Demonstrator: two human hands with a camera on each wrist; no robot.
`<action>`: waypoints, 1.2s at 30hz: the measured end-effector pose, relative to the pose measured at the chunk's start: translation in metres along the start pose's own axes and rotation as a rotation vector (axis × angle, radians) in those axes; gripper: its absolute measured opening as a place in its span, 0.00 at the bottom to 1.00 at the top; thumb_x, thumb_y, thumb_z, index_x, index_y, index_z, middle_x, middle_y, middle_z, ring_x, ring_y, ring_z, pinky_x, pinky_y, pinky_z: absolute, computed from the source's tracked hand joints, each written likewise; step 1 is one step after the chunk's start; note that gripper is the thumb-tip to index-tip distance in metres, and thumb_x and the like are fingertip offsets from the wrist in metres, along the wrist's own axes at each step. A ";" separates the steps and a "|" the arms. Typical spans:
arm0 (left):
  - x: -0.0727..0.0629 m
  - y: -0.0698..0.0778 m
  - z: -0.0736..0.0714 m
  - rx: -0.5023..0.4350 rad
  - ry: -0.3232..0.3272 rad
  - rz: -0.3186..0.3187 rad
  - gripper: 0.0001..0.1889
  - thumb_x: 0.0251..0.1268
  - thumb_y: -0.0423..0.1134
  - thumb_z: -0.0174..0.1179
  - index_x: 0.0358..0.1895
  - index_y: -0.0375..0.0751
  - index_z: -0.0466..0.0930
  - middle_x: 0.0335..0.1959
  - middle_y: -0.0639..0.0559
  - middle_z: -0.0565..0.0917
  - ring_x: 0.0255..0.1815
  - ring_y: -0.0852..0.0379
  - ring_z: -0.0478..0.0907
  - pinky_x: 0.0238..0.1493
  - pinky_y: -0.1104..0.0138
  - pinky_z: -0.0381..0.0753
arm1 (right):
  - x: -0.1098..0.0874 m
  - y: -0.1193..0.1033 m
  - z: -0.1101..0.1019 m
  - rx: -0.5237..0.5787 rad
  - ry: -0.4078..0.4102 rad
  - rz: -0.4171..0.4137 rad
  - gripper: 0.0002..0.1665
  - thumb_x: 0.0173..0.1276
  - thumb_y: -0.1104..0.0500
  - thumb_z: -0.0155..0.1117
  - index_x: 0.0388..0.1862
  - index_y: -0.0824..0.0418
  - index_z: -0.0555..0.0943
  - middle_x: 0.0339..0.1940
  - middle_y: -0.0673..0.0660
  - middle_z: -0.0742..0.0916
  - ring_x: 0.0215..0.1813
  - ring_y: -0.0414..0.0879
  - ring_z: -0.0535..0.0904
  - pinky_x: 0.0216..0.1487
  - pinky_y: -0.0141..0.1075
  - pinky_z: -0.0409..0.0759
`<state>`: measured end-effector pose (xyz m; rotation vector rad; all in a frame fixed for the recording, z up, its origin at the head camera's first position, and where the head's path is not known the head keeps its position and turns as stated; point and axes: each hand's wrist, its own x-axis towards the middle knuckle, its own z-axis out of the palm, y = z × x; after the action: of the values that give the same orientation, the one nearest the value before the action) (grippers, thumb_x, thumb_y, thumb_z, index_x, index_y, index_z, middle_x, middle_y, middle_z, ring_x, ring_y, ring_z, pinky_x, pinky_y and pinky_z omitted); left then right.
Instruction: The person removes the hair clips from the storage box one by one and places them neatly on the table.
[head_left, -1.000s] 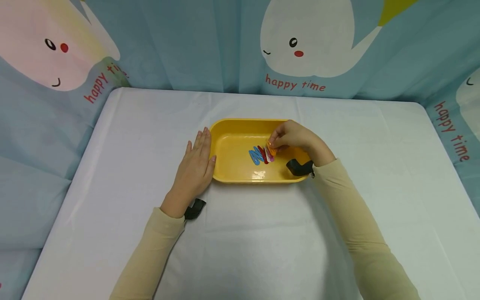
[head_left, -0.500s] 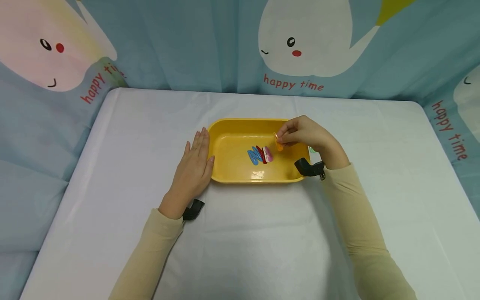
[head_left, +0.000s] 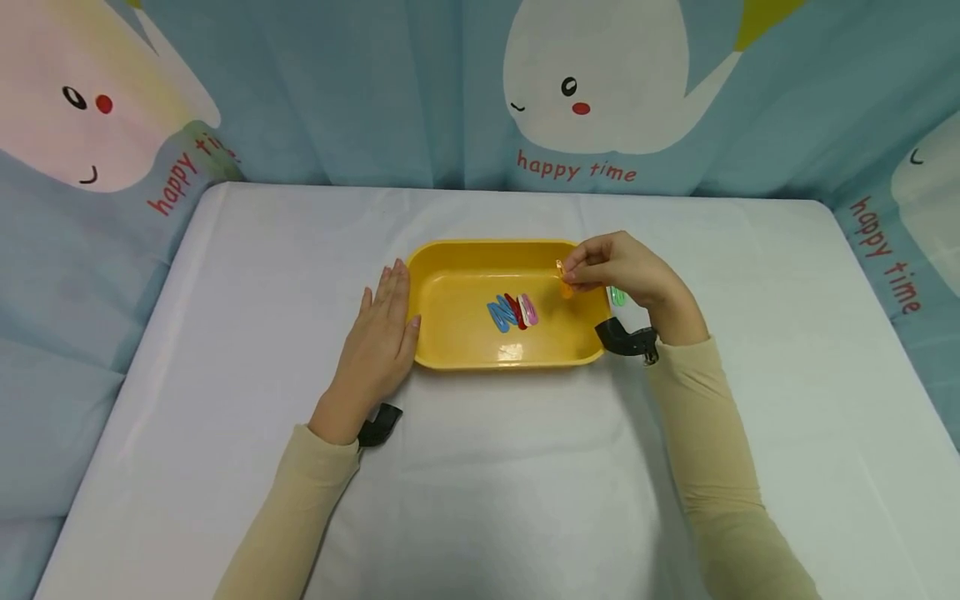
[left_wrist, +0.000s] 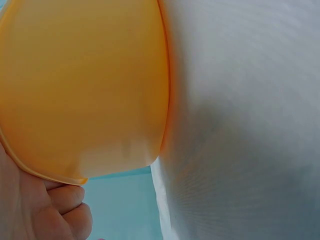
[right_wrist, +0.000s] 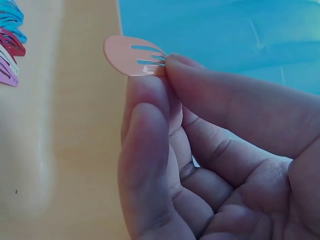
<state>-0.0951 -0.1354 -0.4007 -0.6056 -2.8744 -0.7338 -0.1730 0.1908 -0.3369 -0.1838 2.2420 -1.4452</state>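
Note:
My right hand (head_left: 626, 271) pinches an orange snap hair clip (right_wrist: 132, 56) between thumb and fingertips, over the right part of the yellow tray (head_left: 450, 359). In the right wrist view the clip's rounded end points left, away from the fingers. Several hair clips lie in a row on the tray floor: blue clips (head_left: 502, 313), a red clip (head_left: 513, 305), a white clip (head_left: 522, 312) and a pink clip (head_left: 529, 309). My left hand (head_left: 378, 337) rests with straight fingers along the tray's left rim; the left wrist view shows it against the tray's outer wall (left_wrist: 90, 90).
Green hair clips (head_left: 617, 296) lie on the white tablecloth (head_left: 487, 483) just past the tray's right end, partly hidden by the right hand. A blue curtain (head_left: 390, 100) with whale prints hangs behind the table.
My right hand has lifted the orange clip from beside the row and moved it right, uncovering the pink clip and the green clips outside. The left hand stays at the tray's rim.

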 end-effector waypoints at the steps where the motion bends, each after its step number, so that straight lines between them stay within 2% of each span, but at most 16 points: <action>1: 0.000 0.000 0.000 -0.001 0.000 -0.001 0.31 0.75 0.41 0.37 0.73 0.28 0.41 0.75 0.39 0.45 0.75 0.44 0.43 0.71 0.49 0.41 | -0.001 0.000 0.000 0.002 0.009 0.001 0.07 0.64 0.69 0.61 0.37 0.74 0.80 0.30 0.59 0.85 0.34 0.47 0.83 0.41 0.36 0.82; 10: -0.001 0.001 0.000 -0.003 -0.003 -0.005 0.31 0.75 0.41 0.37 0.73 0.28 0.41 0.75 0.39 0.45 0.75 0.47 0.40 0.71 0.49 0.41 | -0.013 0.009 -0.010 0.037 0.040 -0.036 0.08 0.64 0.66 0.63 0.37 0.73 0.81 0.27 0.56 0.85 0.32 0.45 0.81 0.38 0.32 0.81; 18: -0.001 0.001 0.000 -0.002 0.012 0.003 0.31 0.75 0.41 0.37 0.73 0.28 0.41 0.75 0.39 0.45 0.75 0.45 0.42 0.71 0.48 0.41 | -0.019 0.021 -0.017 0.057 0.065 -0.033 0.08 0.64 0.66 0.63 0.36 0.72 0.80 0.28 0.56 0.86 0.29 0.46 0.81 0.38 0.40 0.81; 24: -0.002 0.000 0.002 -0.001 0.011 0.002 0.31 0.76 0.45 0.32 0.73 0.28 0.40 0.75 0.40 0.44 0.75 0.46 0.41 0.71 0.50 0.40 | -0.024 0.029 -0.022 0.095 0.084 -0.040 0.07 0.65 0.67 0.61 0.37 0.73 0.79 0.28 0.56 0.87 0.31 0.48 0.83 0.39 0.41 0.81; 29: -0.002 0.001 0.001 -0.004 -0.001 -0.008 0.31 0.76 0.43 0.34 0.73 0.28 0.40 0.75 0.39 0.44 0.76 0.49 0.39 0.71 0.49 0.40 | -0.028 0.034 -0.029 0.122 0.108 -0.053 0.06 0.65 0.68 0.60 0.37 0.71 0.80 0.28 0.54 0.87 0.33 0.49 0.84 0.41 0.37 0.81; 36: -0.002 0.002 0.000 0.007 -0.006 -0.006 0.31 0.75 0.40 0.37 0.73 0.28 0.40 0.75 0.39 0.44 0.75 0.48 0.40 0.71 0.49 0.41 | -0.031 0.038 -0.037 0.167 0.145 -0.049 0.03 0.64 0.68 0.61 0.35 0.68 0.82 0.30 0.53 0.87 0.33 0.43 0.83 0.40 0.32 0.81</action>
<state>-0.0927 -0.1345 -0.3999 -0.5993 -2.8847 -0.7241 -0.1567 0.2488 -0.3484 -0.0829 2.2293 -1.7127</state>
